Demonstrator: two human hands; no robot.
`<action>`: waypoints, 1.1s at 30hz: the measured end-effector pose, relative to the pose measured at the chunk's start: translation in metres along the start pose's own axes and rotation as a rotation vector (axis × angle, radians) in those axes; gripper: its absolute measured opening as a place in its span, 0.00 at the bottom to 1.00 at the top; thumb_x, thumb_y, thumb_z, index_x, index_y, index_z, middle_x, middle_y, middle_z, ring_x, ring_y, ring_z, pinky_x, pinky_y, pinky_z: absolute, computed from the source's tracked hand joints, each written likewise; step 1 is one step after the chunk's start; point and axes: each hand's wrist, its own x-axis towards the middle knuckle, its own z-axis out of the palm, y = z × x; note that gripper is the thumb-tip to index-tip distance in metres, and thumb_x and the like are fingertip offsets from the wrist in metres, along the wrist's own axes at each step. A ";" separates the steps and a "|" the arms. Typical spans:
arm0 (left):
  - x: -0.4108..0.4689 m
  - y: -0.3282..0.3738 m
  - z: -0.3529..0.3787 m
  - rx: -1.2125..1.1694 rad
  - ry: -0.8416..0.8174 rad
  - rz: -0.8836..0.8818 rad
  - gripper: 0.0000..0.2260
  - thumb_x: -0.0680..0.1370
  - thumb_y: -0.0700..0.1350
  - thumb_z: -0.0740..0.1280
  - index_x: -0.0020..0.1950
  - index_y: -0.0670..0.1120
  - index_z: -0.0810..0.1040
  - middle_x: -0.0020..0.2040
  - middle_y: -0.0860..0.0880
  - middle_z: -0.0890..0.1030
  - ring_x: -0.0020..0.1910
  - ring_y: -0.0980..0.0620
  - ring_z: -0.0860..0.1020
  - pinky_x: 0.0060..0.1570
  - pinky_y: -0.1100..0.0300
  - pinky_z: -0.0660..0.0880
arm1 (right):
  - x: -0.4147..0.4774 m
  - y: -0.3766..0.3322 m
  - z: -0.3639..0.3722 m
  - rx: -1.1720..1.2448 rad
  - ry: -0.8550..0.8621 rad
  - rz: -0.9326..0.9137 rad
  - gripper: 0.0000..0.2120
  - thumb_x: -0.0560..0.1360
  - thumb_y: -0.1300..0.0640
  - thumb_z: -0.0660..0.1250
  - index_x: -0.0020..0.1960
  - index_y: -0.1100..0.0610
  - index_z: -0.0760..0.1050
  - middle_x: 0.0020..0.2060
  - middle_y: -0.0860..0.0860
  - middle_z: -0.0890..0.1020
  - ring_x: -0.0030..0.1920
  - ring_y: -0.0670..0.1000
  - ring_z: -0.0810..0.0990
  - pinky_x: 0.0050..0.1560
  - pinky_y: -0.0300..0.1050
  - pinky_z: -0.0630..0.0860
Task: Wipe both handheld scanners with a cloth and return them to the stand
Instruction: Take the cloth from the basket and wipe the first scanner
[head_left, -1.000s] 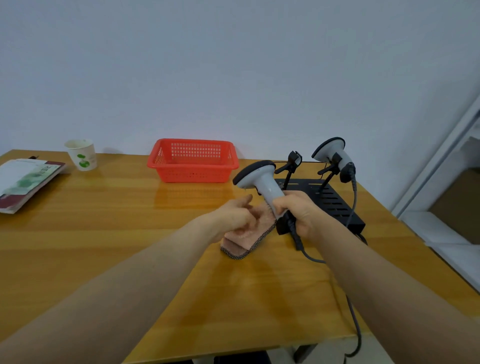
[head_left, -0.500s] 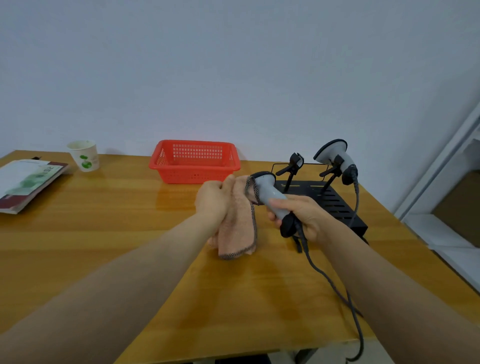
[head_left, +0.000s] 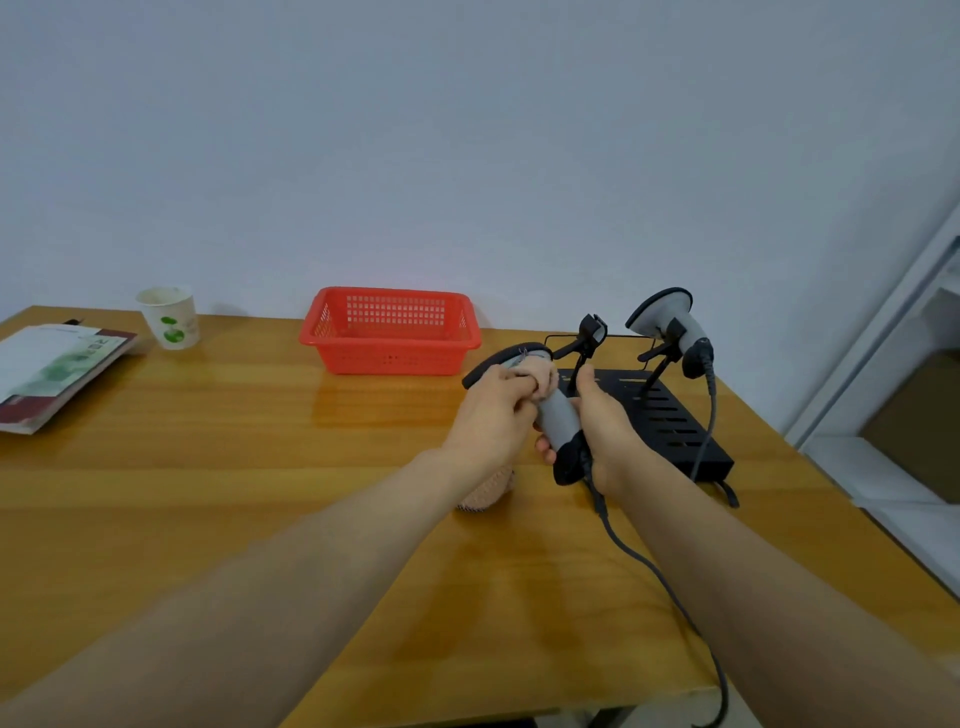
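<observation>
My right hand grips the handle of a grey handheld scanner above the table, its cable trailing toward me. My left hand presses a pink cloth against the scanner's head; most of the cloth hangs below my wrist. A second grey scanner rests in the right clip of the black stand. The stand's left clip holds nothing.
A red plastic basket stands at the back of the wooden table. A paper cup and a booklet lie at the far left. The table's right edge runs close behind the stand.
My left hand lifted the cloth off the table and brought it onto the scanner's head. The scanner's head has tilted to the left in my right hand.
</observation>
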 end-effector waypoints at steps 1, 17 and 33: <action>-0.001 0.002 0.000 -0.024 -0.021 0.007 0.10 0.76 0.35 0.61 0.36 0.44 0.68 0.42 0.47 0.69 0.46 0.49 0.69 0.38 0.60 0.59 | 0.000 -0.001 -0.001 0.019 0.015 0.004 0.34 0.77 0.35 0.49 0.56 0.65 0.74 0.32 0.58 0.77 0.24 0.54 0.74 0.22 0.40 0.71; -0.026 0.003 0.000 -0.184 -0.211 0.012 0.17 0.73 0.31 0.65 0.28 0.46 0.71 0.39 0.53 0.70 0.42 0.52 0.70 0.41 0.68 0.66 | 0.011 -0.006 -0.015 -0.063 0.074 0.011 0.27 0.74 0.37 0.61 0.57 0.60 0.76 0.44 0.55 0.81 0.42 0.56 0.79 0.40 0.50 0.76; -0.034 0.003 0.000 -0.163 -0.040 0.004 0.05 0.75 0.44 0.68 0.47 0.45 0.83 0.41 0.56 0.72 0.44 0.58 0.70 0.43 0.67 0.68 | 0.010 -0.005 -0.006 -0.147 0.093 -0.032 0.26 0.76 0.38 0.59 0.52 0.61 0.75 0.40 0.56 0.81 0.38 0.56 0.79 0.42 0.50 0.77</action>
